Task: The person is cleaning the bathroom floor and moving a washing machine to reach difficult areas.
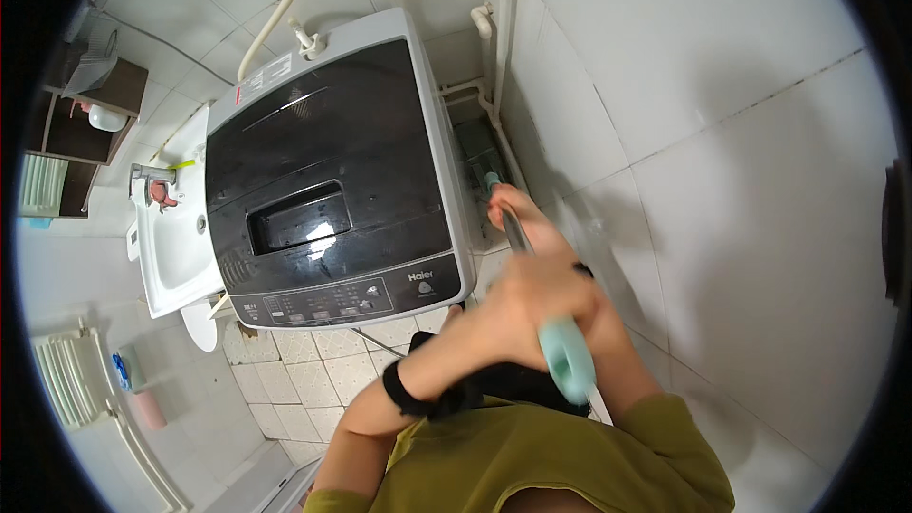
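Observation:
A long metal pole (514, 229) with a mint-green plastic end grip (568, 363) slants down into the gap beside a washing machine (342, 157). My left hand (534, 299), somewhat blurred, is closed around the pole just below the end grip, with a black band on the wrist. Farther down, my right hand (516, 210) is closed around the pole near a mint-green fitting (491, 179). The pole's lower end reaches a dark area of floor (479, 142) between the machine and the tiled wall; its head cannot be made out clearly.
White pipes (503, 43) run down the corner behind the gap. The tiled wall (727, 228) rises close on the right. Left of the machine are a white washbasin (178, 249) with a faucet (146, 174) and a dark shelf (107, 85). Patterned tiles (306, 377) cover the floor.

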### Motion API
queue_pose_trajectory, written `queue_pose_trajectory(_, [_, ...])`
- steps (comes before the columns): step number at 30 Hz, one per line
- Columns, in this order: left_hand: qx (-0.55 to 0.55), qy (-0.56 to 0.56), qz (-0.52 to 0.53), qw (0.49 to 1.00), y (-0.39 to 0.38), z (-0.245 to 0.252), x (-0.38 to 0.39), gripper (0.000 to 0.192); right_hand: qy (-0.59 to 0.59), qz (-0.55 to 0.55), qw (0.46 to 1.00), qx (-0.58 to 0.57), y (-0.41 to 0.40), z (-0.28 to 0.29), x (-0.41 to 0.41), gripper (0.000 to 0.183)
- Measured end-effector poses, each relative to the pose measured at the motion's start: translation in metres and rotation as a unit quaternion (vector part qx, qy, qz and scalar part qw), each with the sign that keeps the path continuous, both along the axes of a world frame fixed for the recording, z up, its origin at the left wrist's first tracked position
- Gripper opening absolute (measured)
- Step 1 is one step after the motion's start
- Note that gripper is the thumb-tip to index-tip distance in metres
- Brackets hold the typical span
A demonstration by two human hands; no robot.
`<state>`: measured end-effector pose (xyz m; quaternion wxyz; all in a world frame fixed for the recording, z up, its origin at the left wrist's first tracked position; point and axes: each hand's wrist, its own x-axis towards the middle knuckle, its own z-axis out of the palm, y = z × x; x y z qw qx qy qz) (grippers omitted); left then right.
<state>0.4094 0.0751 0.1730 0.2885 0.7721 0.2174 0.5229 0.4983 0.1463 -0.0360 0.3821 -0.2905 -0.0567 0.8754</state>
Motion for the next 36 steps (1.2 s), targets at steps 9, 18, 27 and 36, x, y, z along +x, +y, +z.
queue_pose_trajectory(9, [-0.07,0.063,-0.184,0.978,-0.024,-0.018,0.019,0.017,-0.03,0.01,0.999,-0.007,-0.034,-0.024,0.026,0.012])
queue_pose_trajectory(18, [-0.041,-0.06,-0.12,0.99,-0.03,0.009,0.01,0.029,-0.069,-0.019,0.994,-0.088,-0.045,0.003,0.0,0.027])
queue_pose_trajectory(27, [0.024,-0.02,0.179,0.983,0.02,-0.007,-0.014,0.018,-0.114,-0.061,0.988,0.086,0.006,0.078,-0.035,0.013])
queue_pose_trajectory(36, [-0.115,-0.009,-0.082,0.99,-0.025,0.029,0.047,0.016,-0.046,0.073,0.99,-0.107,-0.041,0.0,0.037,0.026])
